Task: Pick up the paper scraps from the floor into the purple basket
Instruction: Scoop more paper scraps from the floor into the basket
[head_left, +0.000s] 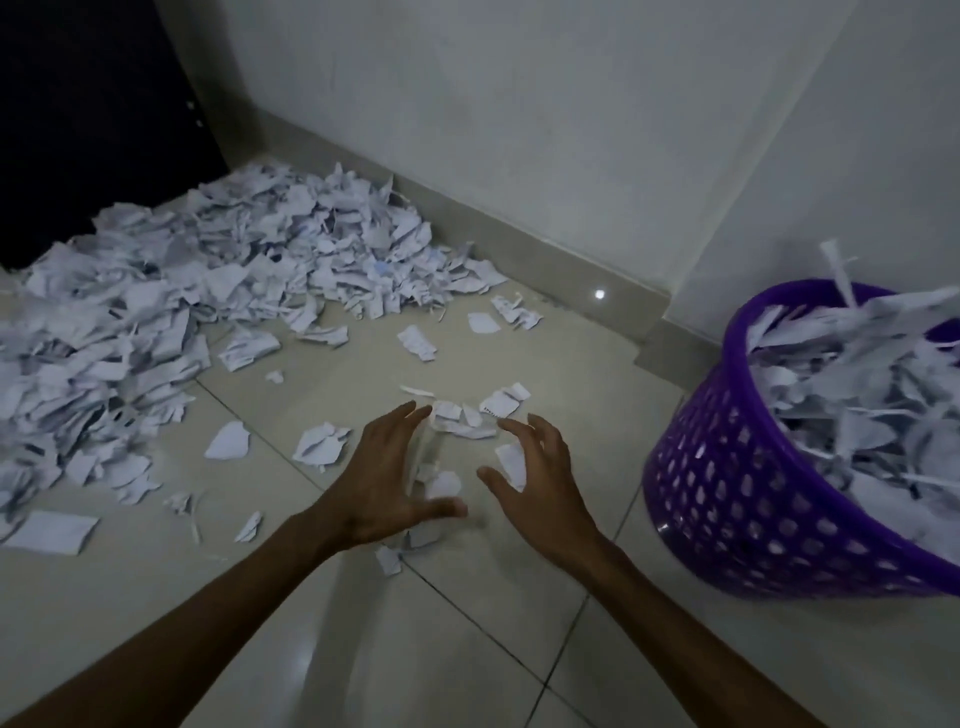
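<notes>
A big heap of white paper scraps (171, 312) covers the floor at the left and back. Loose scraps (462, 421) lie scattered on the tiles in the middle. My left hand (384, 483) and my right hand (540, 483) hover just above these loose scraps, palms facing each other, fingers spread and relaxed, holding nothing. A small scrap (441, 486) lies between them. The purple basket (737, 499), with a perforated wall, stands at the right, tilted toward me and piled high with scraps.
Pale walls meet in a corner behind the basket, with a skirting board (519, 228) along the floor. A dark door or cabinet (93, 119) fills the far left. The glossy floor tiles (415, 649) near me carry few scraps.
</notes>
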